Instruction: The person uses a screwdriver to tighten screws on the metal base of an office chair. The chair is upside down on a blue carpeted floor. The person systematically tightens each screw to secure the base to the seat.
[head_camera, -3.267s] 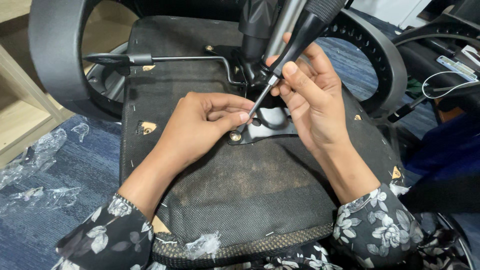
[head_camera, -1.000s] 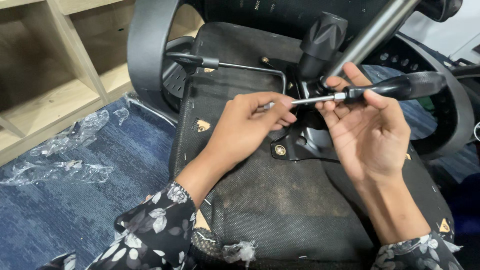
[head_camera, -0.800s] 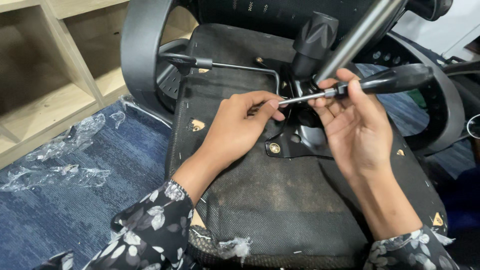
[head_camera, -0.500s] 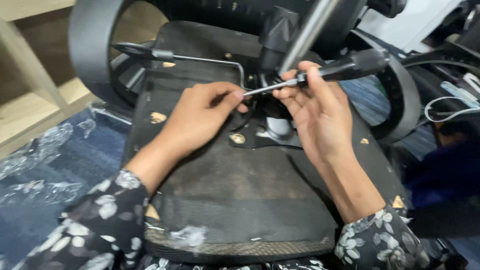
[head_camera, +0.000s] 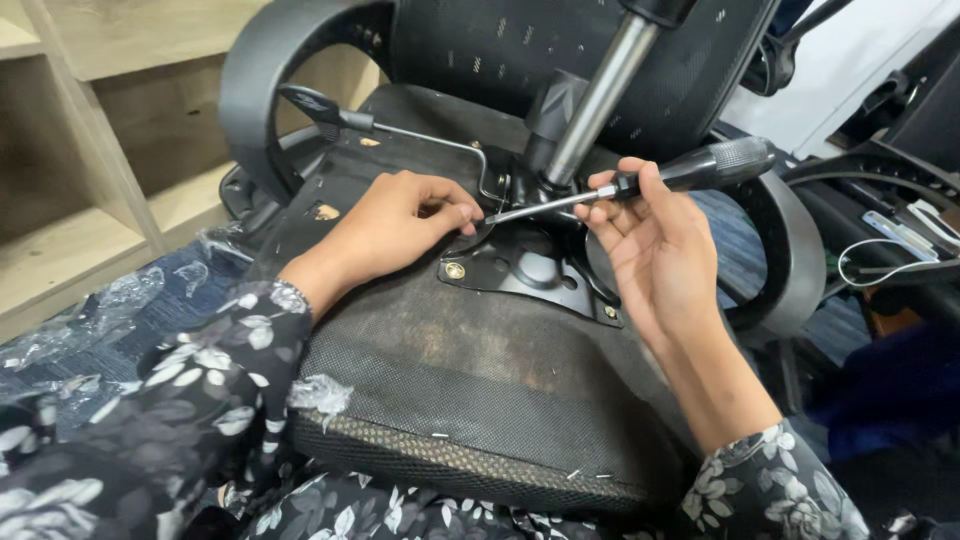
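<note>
Matt black plastic screwdriver (head_camera: 640, 184) handle, shiny metal gas cylinder (head_camera: 598, 100), rough woven seat underside (head_camera: 470, 370).

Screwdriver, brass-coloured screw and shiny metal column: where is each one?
screwdriver (head_camera: 690, 170), head view, on its black handle.
brass-coloured screw (head_camera: 455, 270), head view, on its round head.
shiny metal column (head_camera: 600, 100), head view, midway along the tube.

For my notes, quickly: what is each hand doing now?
Left hand: closed, fingertips at the screwdriver tip.
Right hand: closed, holding the screwdriver handle.
</note>
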